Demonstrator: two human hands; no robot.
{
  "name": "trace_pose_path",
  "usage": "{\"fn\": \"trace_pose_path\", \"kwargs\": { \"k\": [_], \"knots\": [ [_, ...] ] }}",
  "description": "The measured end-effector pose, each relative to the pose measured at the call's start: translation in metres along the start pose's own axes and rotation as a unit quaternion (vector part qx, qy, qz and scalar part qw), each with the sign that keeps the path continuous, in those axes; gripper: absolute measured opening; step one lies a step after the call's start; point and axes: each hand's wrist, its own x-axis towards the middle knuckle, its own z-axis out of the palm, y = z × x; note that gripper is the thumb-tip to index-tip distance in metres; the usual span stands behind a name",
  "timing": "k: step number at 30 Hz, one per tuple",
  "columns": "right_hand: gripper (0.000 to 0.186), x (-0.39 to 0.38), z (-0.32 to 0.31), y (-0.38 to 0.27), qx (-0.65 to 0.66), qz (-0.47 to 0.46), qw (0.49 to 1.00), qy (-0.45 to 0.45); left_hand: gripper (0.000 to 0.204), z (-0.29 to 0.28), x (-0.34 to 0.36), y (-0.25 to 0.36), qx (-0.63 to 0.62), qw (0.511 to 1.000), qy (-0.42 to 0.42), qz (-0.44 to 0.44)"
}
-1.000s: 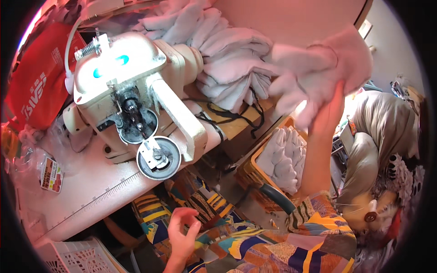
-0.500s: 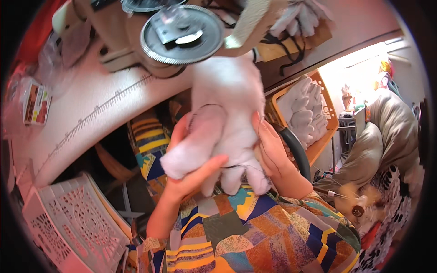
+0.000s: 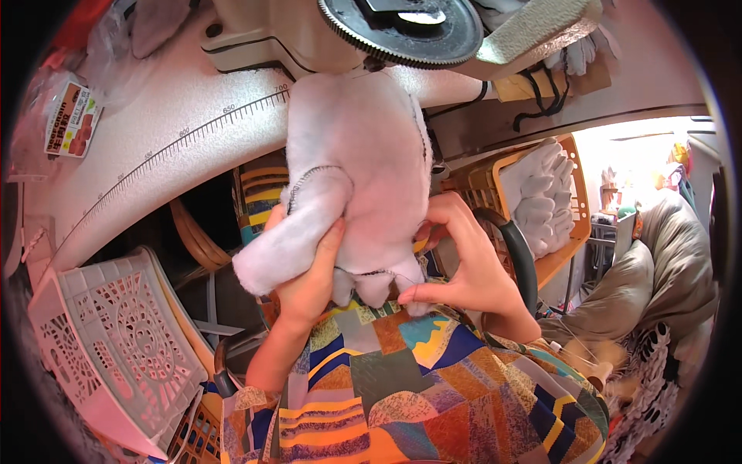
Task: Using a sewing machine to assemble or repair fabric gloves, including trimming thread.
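A white fluffy glove [image 3: 359, 185] hangs in front of me with its stubby fingers toward my lap and its wide end under a machine's toothed black disc [image 3: 452, 39]. Dark stitching shows round the thumb base, along the right edge and across the fingers. My left hand [image 3: 305, 282] grips the glove at the thumb, with my own thumb lying on top. At the right edge, my right hand [image 3: 475, 259] has its thumb on an outer glove finger and its other fingers curled against the side. Part of that grip is hidden.
A white table [image 3: 131, 147] with a printed ruler curves along the left. A pale openwork basket [image 3: 139, 332] stands below it. On the right, an orange basket [image 3: 547, 272] holds several white gloves [image 3: 541, 201], beside a black curved bar [image 3: 516, 255].
The glove has shifted left in the picture, and its thumb swings further left. My right hand has turned from lying along the edge to gripping nearer the finger end. The whole view has shifted too.
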Motion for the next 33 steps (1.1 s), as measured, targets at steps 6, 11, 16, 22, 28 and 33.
{"fn": "trace_pose_path", "kwargs": {
  "k": [6,11,16,22,28,33],
  "knots": [
    [0.031,-0.004,-0.001,0.003,-0.030,-0.087,0.995,0.021,0.051,-0.006,-0.010,-0.007,0.087,0.991,0.094,0.032],
    [0.014,-0.008,-0.002,0.020,0.160,-0.016,0.984,0.077,0.040,-0.020,-0.030,-0.023,-0.063,0.971,0.230,-0.030],
    [0.024,-0.004,0.003,0.037,0.298,0.023,0.944,0.141,0.040,-0.022,-0.026,-0.011,-0.141,0.941,0.302,-0.056],
    [0.046,0.021,0.022,-0.007,0.113,-0.065,0.991,-0.007,0.040,-0.019,-0.027,-0.005,-0.177,0.932,0.312,-0.058],
    [0.006,0.029,0.028,0.002,0.183,-0.064,0.981,0.025,0.040,-0.021,-0.030,-0.005,-0.176,0.930,0.313,-0.079],
    [0.008,0.022,0.010,0.008,0.372,0.052,0.926,0.040,0.039,-0.029,-0.026,-0.004,-0.209,0.924,0.309,-0.085]
  ]
}}
